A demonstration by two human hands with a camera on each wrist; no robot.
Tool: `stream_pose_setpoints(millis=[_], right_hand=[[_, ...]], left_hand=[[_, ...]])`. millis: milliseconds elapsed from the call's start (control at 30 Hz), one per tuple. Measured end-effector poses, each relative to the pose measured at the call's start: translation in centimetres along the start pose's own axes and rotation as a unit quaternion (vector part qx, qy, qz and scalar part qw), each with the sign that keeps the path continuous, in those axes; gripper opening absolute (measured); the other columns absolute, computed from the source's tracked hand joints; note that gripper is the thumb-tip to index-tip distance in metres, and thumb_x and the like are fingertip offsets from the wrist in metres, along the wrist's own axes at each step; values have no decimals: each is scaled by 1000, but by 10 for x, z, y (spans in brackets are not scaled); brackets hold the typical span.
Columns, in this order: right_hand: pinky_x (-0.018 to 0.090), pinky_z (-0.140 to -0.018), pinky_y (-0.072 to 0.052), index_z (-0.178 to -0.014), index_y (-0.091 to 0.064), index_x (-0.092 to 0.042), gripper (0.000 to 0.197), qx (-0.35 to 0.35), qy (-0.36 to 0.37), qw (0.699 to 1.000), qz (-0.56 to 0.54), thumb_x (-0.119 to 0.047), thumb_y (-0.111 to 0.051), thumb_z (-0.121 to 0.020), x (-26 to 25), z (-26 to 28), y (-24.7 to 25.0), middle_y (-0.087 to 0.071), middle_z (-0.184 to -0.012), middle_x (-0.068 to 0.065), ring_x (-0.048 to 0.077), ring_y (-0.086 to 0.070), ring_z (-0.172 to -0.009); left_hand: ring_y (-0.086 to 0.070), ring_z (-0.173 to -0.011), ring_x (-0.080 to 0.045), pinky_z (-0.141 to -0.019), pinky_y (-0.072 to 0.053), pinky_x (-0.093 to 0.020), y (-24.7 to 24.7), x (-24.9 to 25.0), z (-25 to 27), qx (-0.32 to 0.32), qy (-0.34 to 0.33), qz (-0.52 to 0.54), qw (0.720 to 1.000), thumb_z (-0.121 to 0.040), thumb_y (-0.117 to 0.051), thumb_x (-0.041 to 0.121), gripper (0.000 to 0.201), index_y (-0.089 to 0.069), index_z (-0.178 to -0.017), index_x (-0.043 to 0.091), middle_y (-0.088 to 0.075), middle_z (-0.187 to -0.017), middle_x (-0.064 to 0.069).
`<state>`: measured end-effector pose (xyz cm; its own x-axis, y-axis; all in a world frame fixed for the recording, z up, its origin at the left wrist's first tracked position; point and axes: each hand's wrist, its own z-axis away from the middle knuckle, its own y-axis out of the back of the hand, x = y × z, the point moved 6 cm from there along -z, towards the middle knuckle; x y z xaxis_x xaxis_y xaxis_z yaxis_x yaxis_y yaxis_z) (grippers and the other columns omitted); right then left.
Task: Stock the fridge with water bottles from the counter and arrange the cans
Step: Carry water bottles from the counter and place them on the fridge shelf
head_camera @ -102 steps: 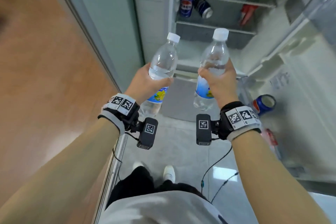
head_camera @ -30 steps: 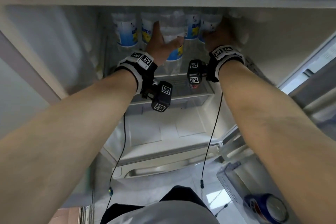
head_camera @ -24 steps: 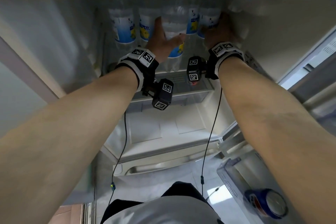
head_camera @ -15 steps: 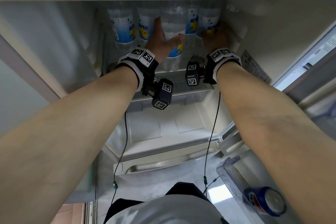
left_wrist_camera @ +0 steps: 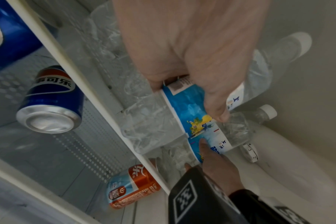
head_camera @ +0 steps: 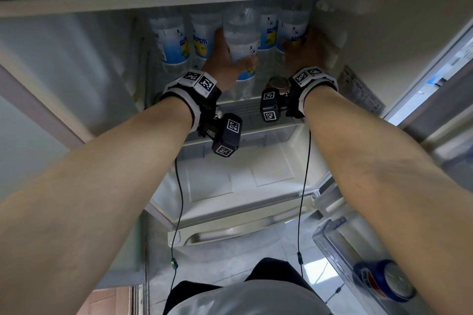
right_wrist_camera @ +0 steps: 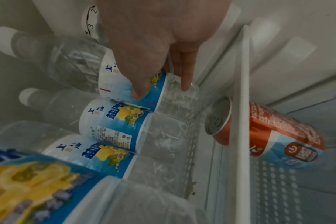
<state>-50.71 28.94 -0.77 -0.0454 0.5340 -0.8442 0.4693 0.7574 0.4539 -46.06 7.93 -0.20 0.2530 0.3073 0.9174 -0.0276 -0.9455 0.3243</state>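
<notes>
Two hands up on the top fridge shelf [head_camera: 245, 110]: left hand [head_camera: 225, 61] grips one water bottle [head_camera: 240, 41], right hand [head_camera: 304, 54] grips the end bottle [head_camera: 293, 25].

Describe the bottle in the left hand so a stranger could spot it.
Look at the fridge's top shelf, at the row of water bottles. The left hand grips the water bottle at mid-row. It alone stands forward of its neighbours, nearest the shelf edge.

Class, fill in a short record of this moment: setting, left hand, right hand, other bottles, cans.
setting: open fridge, top shelf
left hand: grips a water bottle standing on that shelf
right hand: grips the rightmost bottle
other bottles: three more upright in the row
cans: blue can and orange can lying on the shelf below
</notes>
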Motion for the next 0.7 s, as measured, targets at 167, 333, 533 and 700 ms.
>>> stream_pose_setpoints(millis=[167, 333, 533, 700], right_hand=[[22, -88, -41, -128, -53, -11, 40, -2, 8, 1000, 14, -25, -64, -92, -3, 2, -3, -61, -132, 5, 21, -59, -119], [23, -89, -45, -128, -56, -14, 44, 5, 8, 1000, 10, -29, -67, -89, -3, 3, -2, -64, -129, 2, 19, -61, -117], [22, -93, -47, -132, -52, -15, 54, -9, -14, 1000, -18, -32, -73, -86, -1, 6, -4, -61, -134, 0, 17, -60, -120], [25, -93, -42, -133, -49, -14, 52, -22, 17, 997, 67, -38, -65, -90, -6, 10, -5, -57, -135, 4, 21, -57, -122]], left_hand=[[-49, -128, -20, -107, -43, -34, 0, 0, 0, 5, -6, -6, 1000, -86, -73, 15, 77, -22, -144, 7, -47, -141, -10], [-48, -130, -21, -105, -44, -31, -2, -2, 0, 9, -9, 1, 1000, -87, -73, 15, 79, -20, -145, 8, -45, -143, -11], [-48, -130, -22, -108, -44, -36, -3, -1, 1, 1, -10, 2, 1000, -85, -74, 17, 80, -21, -145, 7, -45, -142, -12], [-48, -133, -22, -113, -40, -39, -4, -7, -1, -34, 2, -6, 999, -79, -78, 27, 90, -22, -147, 6, -46, -145, -11]])
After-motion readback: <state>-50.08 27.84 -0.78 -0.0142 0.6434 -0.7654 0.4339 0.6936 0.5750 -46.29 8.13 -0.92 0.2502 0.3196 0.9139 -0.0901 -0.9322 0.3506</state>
